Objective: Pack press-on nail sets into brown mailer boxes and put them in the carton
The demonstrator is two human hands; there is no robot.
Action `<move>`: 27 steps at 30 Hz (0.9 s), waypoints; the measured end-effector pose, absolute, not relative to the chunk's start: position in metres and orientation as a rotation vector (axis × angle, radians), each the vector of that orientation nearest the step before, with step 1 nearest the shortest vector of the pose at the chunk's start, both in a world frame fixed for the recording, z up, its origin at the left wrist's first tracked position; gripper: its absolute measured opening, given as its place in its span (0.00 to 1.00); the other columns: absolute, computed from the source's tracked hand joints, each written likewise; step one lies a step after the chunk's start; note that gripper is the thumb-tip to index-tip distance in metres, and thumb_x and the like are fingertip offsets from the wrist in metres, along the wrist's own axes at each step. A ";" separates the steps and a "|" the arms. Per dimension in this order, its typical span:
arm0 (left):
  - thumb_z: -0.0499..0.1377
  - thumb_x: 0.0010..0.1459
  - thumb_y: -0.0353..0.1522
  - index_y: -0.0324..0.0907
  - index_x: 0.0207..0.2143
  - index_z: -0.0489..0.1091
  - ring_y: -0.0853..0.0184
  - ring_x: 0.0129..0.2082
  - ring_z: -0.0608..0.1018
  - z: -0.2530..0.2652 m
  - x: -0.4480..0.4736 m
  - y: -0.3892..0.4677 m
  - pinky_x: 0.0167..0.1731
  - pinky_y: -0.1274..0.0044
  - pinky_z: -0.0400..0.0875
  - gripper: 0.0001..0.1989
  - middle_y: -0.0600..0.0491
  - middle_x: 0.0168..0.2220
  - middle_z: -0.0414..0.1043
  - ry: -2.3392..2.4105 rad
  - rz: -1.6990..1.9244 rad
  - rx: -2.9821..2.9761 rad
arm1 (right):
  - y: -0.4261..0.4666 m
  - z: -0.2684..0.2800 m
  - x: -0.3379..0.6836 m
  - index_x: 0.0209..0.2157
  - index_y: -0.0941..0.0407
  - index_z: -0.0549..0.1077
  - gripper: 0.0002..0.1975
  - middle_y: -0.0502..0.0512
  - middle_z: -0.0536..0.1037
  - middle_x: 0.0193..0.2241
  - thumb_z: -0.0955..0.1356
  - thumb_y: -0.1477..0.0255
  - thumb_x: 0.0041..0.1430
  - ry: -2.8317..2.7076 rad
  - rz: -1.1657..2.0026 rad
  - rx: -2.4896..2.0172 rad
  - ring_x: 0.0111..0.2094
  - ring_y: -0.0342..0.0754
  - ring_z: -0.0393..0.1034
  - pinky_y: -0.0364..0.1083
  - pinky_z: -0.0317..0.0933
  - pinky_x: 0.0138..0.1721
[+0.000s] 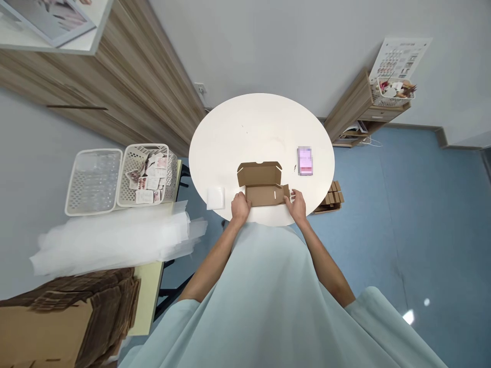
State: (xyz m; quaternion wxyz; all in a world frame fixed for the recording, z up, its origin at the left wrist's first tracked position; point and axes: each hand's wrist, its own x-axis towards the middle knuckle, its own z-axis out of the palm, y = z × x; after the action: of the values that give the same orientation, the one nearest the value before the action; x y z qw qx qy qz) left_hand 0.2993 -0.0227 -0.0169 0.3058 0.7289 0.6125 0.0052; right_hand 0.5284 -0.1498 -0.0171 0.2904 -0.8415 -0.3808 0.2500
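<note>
A brown cardboard box [264, 195] lies near the front edge of the white oval table, its lid [259, 175] raised at the back. My left hand [240, 207] grips the box's left end with curled fingers. At the opposite end, my right hand [296, 205] rests by a small side flap [286, 190]. Its thumb touches the cardboard while the other fingers stand apart from the thumb. Beside my left hand sits a flat white square packet [216, 198]. A phone with a pink, pixelated screen [305, 161] lies beyond my right hand.
The round-edged table [264, 112] stands against the wall. On my left, a side table [148, 296] carries two white baskets [142, 153], white wrapping sheets [115, 237] and stacked flattened cardboard [111, 317]. More boxes [330, 198] sit on the floor at right, near a wooden shelf [351, 110].
</note>
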 end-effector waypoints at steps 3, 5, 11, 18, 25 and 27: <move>0.56 0.64 0.27 0.43 0.42 0.69 0.53 0.41 0.78 -0.017 0.300 -0.022 0.40 0.66 0.71 0.05 0.43 0.41 0.74 1.626 0.014 1.919 | -0.150 -0.025 0.528 0.50 0.58 0.74 0.18 0.65 0.82 0.47 0.64 0.61 0.68 -0.954 0.776 -2.273 0.46 0.58 0.77 0.55 0.71 0.51; 0.56 0.64 0.27 0.42 0.43 0.69 0.53 0.42 0.78 -0.016 0.301 -0.022 0.41 0.66 0.71 0.06 0.43 0.42 0.73 1.627 0.004 1.914 | -0.148 -0.028 0.525 0.44 0.56 0.74 0.14 0.63 0.84 0.42 0.63 0.63 0.69 -0.937 0.805 -2.279 0.44 0.57 0.79 0.54 0.71 0.49; 0.55 0.65 0.26 0.42 0.44 0.69 0.52 0.43 0.79 -0.013 0.303 -0.022 0.42 0.66 0.71 0.06 0.42 0.43 0.74 1.637 -0.010 1.926 | -0.142 -0.018 0.512 0.44 0.53 0.71 0.11 0.59 0.84 0.39 0.62 0.62 0.71 -1.002 0.800 -2.224 0.43 0.57 0.81 0.52 0.70 0.45; 0.55 0.66 0.26 0.41 0.45 0.69 0.51 0.43 0.79 -0.012 0.308 -0.024 0.42 0.66 0.71 0.07 0.41 0.45 0.74 1.656 -0.021 1.932 | -0.132 -0.003 0.493 0.46 0.53 0.70 0.21 0.62 0.80 0.45 0.61 0.50 0.73 -1.265 0.790 -2.187 0.43 0.57 0.77 0.53 0.69 0.47; 0.54 0.66 0.25 0.40 0.46 0.70 0.51 0.43 0.79 -0.010 0.308 -0.024 0.42 0.65 0.71 0.09 0.40 0.46 0.74 1.662 -0.029 1.934 | -0.121 -0.015 0.502 0.38 0.51 0.68 0.20 0.59 0.78 0.41 0.54 0.57 0.76 -1.242 0.747 -2.151 0.41 0.54 0.74 0.51 0.67 0.48; 0.54 0.66 0.26 0.40 0.46 0.70 0.51 0.43 0.79 -0.010 0.308 -0.024 0.42 0.66 0.71 0.09 0.40 0.46 0.74 1.664 -0.030 1.936 | -0.119 -0.023 0.504 0.38 0.51 0.68 0.19 0.59 0.79 0.41 0.56 0.55 0.74 -1.161 0.781 -2.102 0.41 0.53 0.74 0.50 0.68 0.47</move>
State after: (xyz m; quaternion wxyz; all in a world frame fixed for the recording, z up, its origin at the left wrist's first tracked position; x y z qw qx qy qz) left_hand 0.3082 -0.0243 -0.0096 0.2900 0.7258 0.6237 -0.0113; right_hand 0.5043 -0.1193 -0.0227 0.3035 -0.7932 -0.4379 0.2949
